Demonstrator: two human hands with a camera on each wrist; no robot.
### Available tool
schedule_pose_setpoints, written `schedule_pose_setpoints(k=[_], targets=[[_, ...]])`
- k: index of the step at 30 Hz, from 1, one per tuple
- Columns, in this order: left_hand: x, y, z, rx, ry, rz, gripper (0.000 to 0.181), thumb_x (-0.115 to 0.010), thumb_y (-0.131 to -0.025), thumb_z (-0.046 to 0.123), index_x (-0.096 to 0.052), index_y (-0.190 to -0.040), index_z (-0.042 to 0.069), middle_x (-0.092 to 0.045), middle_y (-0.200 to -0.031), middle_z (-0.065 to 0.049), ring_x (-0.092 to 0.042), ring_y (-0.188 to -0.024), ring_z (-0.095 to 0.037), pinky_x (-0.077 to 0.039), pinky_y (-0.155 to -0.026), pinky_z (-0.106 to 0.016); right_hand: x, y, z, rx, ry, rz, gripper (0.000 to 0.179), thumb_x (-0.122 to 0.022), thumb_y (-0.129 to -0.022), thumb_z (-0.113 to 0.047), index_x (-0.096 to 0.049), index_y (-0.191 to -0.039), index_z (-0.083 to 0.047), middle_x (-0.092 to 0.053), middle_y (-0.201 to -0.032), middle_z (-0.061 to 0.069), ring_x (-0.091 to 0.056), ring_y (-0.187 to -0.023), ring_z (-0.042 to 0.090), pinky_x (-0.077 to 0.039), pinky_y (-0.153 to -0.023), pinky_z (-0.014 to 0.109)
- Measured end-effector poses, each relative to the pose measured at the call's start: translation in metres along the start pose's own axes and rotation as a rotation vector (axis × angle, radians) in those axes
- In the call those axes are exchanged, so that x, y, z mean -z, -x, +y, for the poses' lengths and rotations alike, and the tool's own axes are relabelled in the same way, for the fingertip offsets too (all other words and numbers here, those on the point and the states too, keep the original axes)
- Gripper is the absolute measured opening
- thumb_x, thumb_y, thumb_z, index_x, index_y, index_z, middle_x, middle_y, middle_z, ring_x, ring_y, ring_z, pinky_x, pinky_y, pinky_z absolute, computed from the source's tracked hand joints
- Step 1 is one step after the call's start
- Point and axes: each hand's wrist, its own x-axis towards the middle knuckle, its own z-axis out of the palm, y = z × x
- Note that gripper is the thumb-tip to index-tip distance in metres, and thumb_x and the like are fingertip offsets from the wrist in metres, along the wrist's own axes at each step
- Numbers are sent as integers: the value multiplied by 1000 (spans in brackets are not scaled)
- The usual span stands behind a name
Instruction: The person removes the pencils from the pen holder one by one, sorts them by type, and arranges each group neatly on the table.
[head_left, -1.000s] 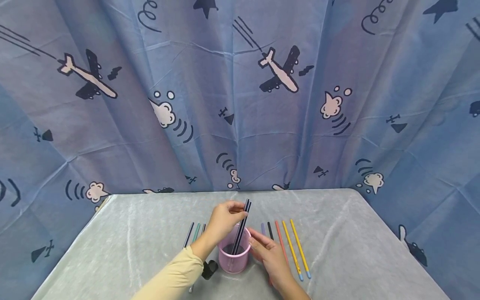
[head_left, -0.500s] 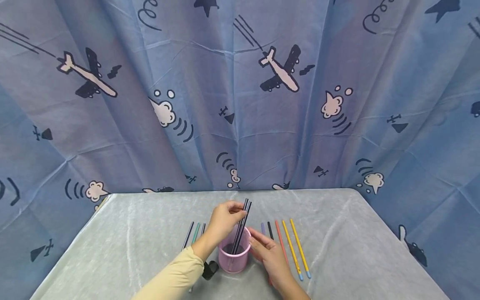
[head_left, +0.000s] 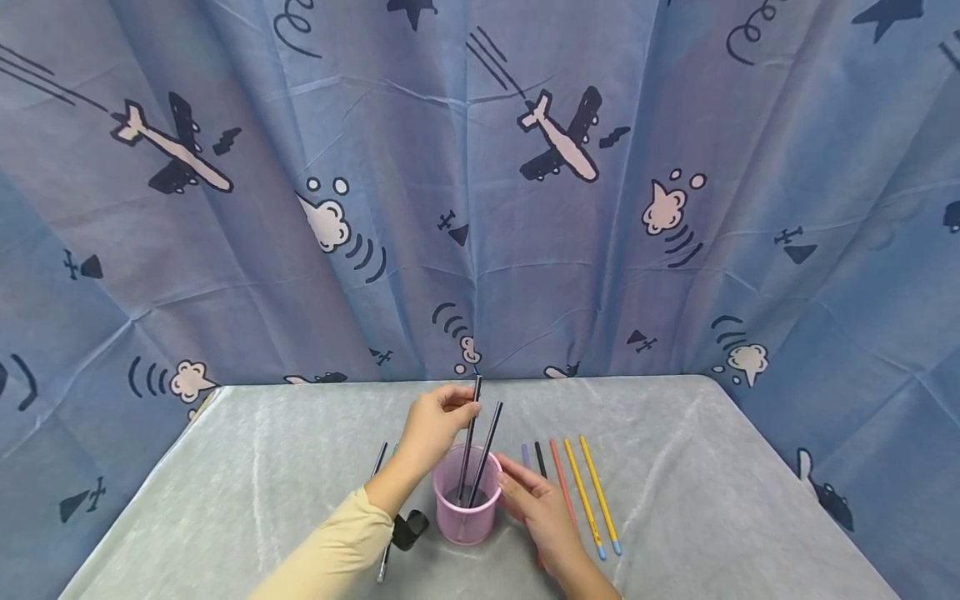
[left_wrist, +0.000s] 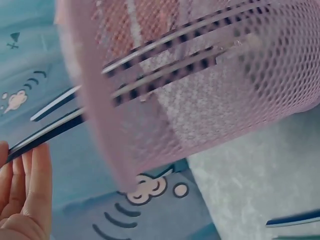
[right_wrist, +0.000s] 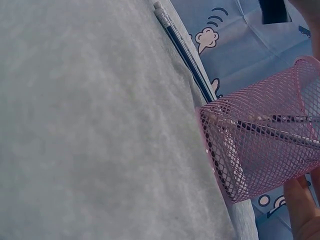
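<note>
A pink mesh pencil cup (head_left: 465, 523) stands on the table with two dark, pale-striped pencils in it. My left hand (head_left: 437, 425) pinches one striped pencil (head_left: 471, 442) near its upper end, and its lower end is down inside the cup. The other striped pencil (head_left: 487, 443) leans on the cup's right side, free of the fingers. In the left wrist view, the left hand (left_wrist: 25, 195) has the held pencil (left_wrist: 50, 132) between thumb and fingers outside the rim. My right hand (head_left: 542, 508) holds the cup by its right side, thumb by the rim.
Right of the cup lie a purple pencil (head_left: 526, 456), a black one (head_left: 540, 460), a red one (head_left: 562, 479) and two yellow ones (head_left: 600, 496). More pencils, including a dark one (head_left: 379, 458), lie left, partly under my left arm. A patterned curtain (head_left: 480, 208) hangs behind the table.
The two striped pencils stood close together at my left hand; now that hand has shifted left and slightly up with one, and they stand apart. The right hand and cup stay nearly still.
</note>
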Motion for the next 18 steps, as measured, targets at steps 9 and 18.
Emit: schedule_pose_setpoints(k=[9,18], targets=[[13,2,18,13,42,37,20,-70,-90,10,-72,-106,-2,-74,-98,-15,-71,-87,-17,-63,-78,-29,-1,0,0,8,-2,18,49,-64,-96,-14,-52,-139,6,-61,-137,18,-66,-108,2,-57,-97,28],[22,7,28,-26,80,62,18,-71,-89,8,-73,-103,-3,-75,-95,-17,-70,-81,-10,-61,-73,-22,-1,0,0,3,-17,20,48,-65,-95,-13,-53,-138,7,-58,-139,22,-66,-110,5,-56,-98,31]])
